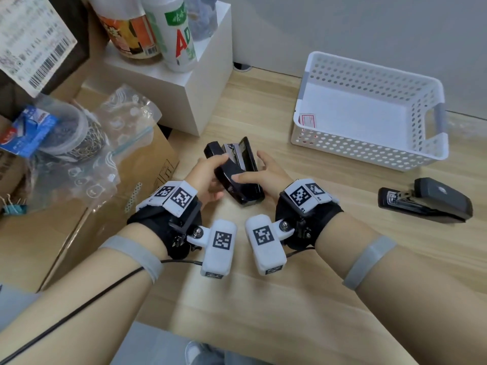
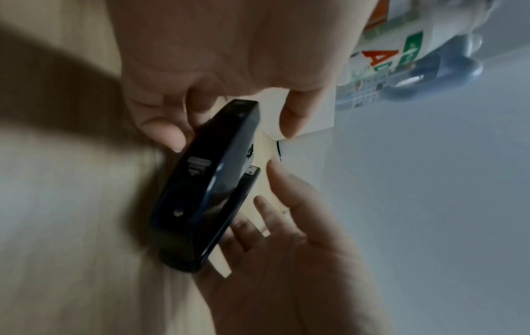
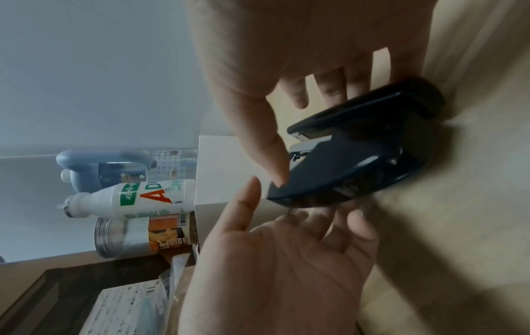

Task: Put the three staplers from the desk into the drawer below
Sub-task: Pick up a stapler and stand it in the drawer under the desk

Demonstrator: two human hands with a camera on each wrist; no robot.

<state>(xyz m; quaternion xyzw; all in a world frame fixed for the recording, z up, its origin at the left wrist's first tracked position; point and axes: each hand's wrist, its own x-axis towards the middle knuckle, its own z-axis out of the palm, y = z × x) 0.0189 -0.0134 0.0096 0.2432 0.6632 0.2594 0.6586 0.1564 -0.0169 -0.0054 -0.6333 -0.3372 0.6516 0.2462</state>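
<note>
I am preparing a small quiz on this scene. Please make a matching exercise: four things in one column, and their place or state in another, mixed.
1. basket
2. grey stapler
3. AD bottle
4. black stapler

a. between both hands
b. standing on the white box
c. empty, on the desk
d. lying alone at the right

Pairs: 1-c, 2-d, 3-b, 4-a

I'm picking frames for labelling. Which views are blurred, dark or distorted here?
Head view: bright and sharp, wide-angle bending at the white basket. Left wrist view: dim, the desk smeared around the black stapler. Right wrist view: dim and soft, the right hand looms large.
</note>
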